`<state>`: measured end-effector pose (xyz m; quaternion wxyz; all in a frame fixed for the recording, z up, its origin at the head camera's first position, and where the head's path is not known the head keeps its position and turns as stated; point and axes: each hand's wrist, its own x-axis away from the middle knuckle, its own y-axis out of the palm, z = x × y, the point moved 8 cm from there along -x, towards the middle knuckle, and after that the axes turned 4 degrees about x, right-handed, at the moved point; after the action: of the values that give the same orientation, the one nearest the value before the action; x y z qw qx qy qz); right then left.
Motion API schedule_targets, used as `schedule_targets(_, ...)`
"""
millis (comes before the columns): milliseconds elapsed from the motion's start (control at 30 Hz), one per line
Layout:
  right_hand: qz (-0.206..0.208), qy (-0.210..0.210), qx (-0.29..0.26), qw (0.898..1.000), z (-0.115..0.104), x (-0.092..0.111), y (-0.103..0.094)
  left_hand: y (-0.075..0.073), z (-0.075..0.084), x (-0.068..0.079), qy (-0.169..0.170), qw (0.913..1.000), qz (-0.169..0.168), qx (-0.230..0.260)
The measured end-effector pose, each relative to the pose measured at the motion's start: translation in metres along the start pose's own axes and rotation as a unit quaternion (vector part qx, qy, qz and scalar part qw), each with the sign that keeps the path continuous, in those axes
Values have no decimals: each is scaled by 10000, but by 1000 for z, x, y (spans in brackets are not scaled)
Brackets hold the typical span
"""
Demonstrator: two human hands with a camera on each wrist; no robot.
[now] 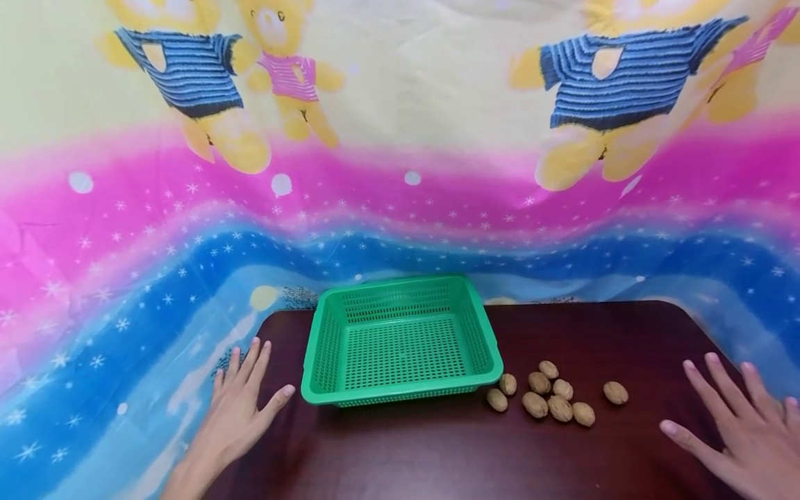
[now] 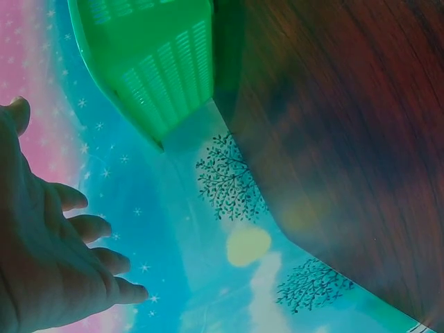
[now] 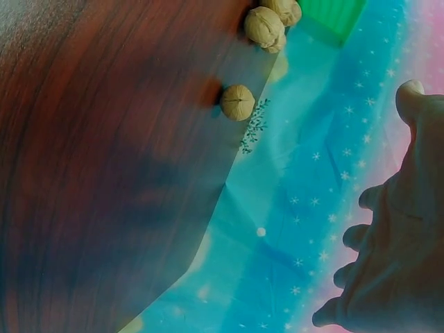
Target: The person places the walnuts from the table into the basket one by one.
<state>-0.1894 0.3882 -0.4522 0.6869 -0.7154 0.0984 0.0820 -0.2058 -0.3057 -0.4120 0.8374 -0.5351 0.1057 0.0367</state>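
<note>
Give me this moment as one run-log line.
left hand: holds nothing | right hand: holds nothing | green basket: on table | walnuts: on table, between basket and right hand

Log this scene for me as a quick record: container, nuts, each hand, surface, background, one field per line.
container: green perforated basket, standing on the table
nuts: nine walnuts, all outside the basket, to its right in the head view; one lies apart, farthest right
left hand: left of the basket, fingers spread, holding nothing
right hand: right of the walnuts, fingers spread, holding nothing
surface: dark reddish-brown table
background: colorful cloth printed with bears and snowflakes
</note>
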Motion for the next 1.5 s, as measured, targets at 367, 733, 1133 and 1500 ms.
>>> schedule_targets(367, -317, -147, 3, 9994, 0, -6, 13, 9, 4, -2, 69, 10000, -30, -38)
schedule_targets(733, -1032, -472, -647, 9914, -19, -13, 30, 34, 12, -11, 11, 9997, -242, 75)
schedule_targets(1133, -1084, -734, -1048, 9858, -27, -20, 45, 57, 14, -13, -57, 9978, -393, 534)
schedule_targets(1500, -1172, -937, -1353, 9794, -31, -28, 56, 72, 11, -18, -224, 9865, -620, 1499)
